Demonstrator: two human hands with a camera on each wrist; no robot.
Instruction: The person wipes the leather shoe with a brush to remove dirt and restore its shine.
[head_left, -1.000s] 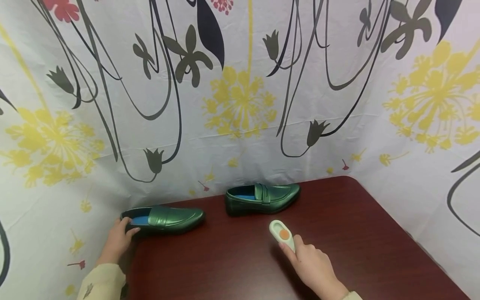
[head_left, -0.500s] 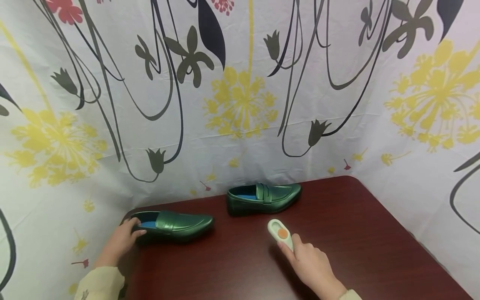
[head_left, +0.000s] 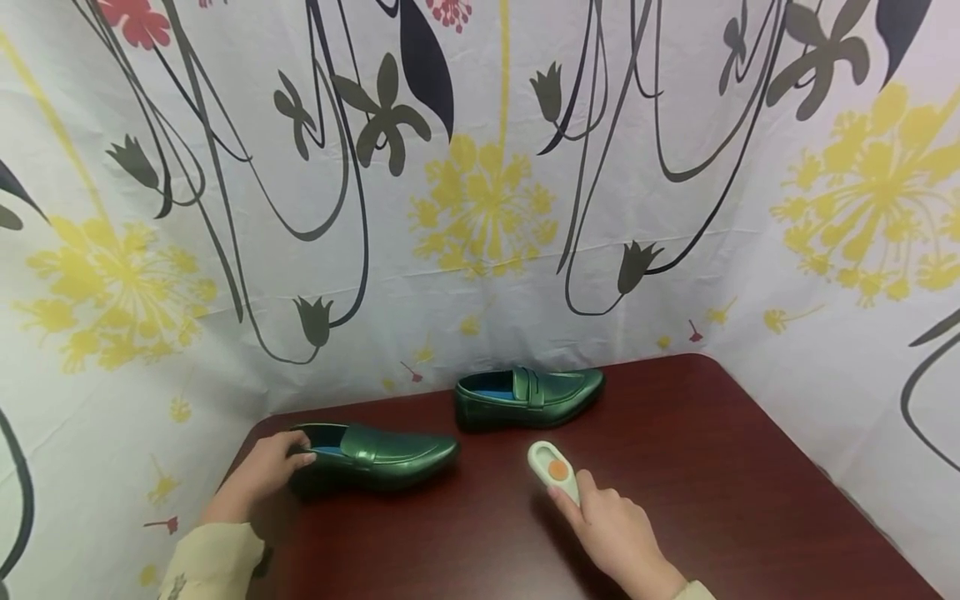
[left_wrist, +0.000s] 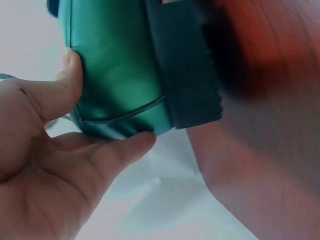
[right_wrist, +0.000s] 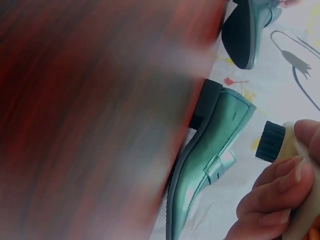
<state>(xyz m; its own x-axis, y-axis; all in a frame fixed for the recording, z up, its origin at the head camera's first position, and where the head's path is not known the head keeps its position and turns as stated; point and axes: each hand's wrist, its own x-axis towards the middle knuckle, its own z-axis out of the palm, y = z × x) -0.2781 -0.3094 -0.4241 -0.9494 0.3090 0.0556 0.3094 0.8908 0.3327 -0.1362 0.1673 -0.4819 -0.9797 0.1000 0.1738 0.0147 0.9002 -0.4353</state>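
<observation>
At the lower left, our left hand [head_left: 273, 467] pinches the heel of one green loafer [head_left: 401, 460]; at the lower right, our right hand [head_left: 618, 527] grips a brush [head_left: 556, 472], touching neither shoe. The second loafer [head_left: 553, 405] rests untouched below centre; brushing seems left to do.

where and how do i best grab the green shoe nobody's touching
By the heel end, likely from the left and slightly above, pinching the back wall with a finger inside the opening. The shoe stands upright, toe pointing right, so its opening lies at the left; the toe tapers smoothly, offering less to hold. The left grip holds the other shoe by its heel too.
</observation>
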